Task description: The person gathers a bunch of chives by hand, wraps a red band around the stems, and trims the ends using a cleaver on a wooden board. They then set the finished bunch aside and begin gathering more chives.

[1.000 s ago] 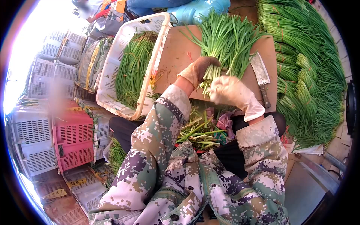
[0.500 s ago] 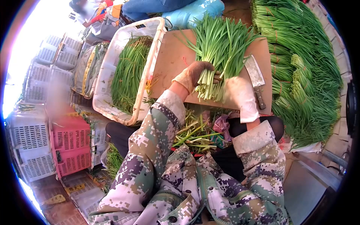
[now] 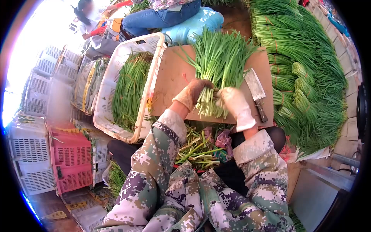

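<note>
A loose bunch of long green leafy stalks (image 3: 220, 58) lies on a brown board (image 3: 170, 69), its pale cut ends toward me. My left hand (image 3: 195, 92), in a stained glove, is wrapped round the left side of the bunch just above the ends. On the right side, my right hand (image 3: 234, 101), in a pale glove, presses against the stalks with its fingers bent in; the fingertips are slightly blurred. A cleaver (image 3: 255, 89) with a wooden handle rests on the board to the right of my right hand.
A white basket (image 3: 101, 104) of greens (image 3: 133, 91) stands left of the board. Tied bundles (image 3: 309, 77) are piled at the right. Trimmings (image 3: 199, 147) lie below the board. Red and white crates (image 3: 71, 154) stand far left. Two people (image 3: 166, 19) sit beyond.
My right hand has moved in from beside the bunch and now touches the stalks. My left hand keeps its hold. The view has shifted, showing more of the people at the top.
</note>
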